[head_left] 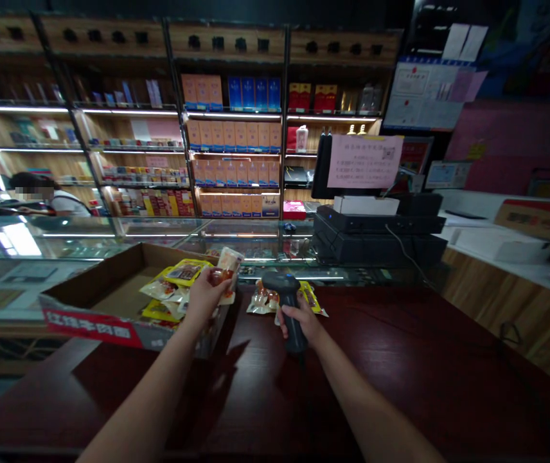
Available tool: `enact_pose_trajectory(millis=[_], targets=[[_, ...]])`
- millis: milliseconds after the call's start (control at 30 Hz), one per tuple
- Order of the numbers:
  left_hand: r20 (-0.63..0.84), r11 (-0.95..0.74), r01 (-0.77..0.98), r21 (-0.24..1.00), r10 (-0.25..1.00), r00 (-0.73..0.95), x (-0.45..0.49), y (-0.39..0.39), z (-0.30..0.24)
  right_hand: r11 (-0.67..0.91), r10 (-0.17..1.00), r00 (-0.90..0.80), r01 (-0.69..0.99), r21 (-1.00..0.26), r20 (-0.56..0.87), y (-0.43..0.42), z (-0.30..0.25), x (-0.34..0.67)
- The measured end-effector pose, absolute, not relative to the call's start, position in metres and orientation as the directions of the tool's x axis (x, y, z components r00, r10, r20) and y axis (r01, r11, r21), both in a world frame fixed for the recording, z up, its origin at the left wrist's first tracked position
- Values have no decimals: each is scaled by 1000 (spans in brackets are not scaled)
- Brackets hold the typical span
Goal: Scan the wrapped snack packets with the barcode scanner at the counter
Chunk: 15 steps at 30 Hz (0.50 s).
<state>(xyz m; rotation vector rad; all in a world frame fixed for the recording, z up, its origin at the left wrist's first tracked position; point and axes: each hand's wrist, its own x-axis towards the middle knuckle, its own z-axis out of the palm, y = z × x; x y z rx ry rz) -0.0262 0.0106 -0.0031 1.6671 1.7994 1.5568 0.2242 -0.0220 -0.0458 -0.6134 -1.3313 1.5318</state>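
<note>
My left hand (207,292) is closed on a clear-and-white snack packet (229,262) with something reddish-brown inside, held over the right end of a cardboard box (92,325). Yellow snack packets (186,271) and pale ones lie in that box, close by the same hand. In my right hand (301,315) a dark barcode scanner (294,331) stands upright, gripped by its handle, its head toward the left. Behind the scanner, partly hidden by it, a clear packet (259,299) and a yellow packet (310,296) rest on the dark red tabletop (376,386).
Beyond the table runs a glass display counter (159,228), with a cash register (376,235) and a monitor bearing a pink notice (364,161). Shelves of boxed goods (236,135) line the back wall. Another person (63,200) is at the far left. A wooden-sided counter (506,308) stands right.
</note>
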Motion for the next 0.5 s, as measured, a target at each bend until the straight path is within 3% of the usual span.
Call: enact_pose_trajectory(millis=[67, 167, 267, 400, 500], targets=[[485, -92, 749, 657, 812, -325, -59, 17, 8, 81, 881, -414, -346, -935, 230, -21, -36, 214], [399, 76, 899, 432, 877, -266, -98, 25, 11, 51, 865, -451, -356, -933, 219, -21, -26, 199], [372, 94, 958, 269, 908, -193, -117, 29, 2, 40, 855, -468, -373, -927, 225, -23, -21, 187], [475, 45, 982, 185, 870, -129, -120, 23, -10, 17, 841, -496, -373, -928, 215, -25, -23, 177], [535, 76, 979, 188, 828, -167, -112, 13, -7, 11, 850, -486, -371, -929, 204, -25, -27, 175]])
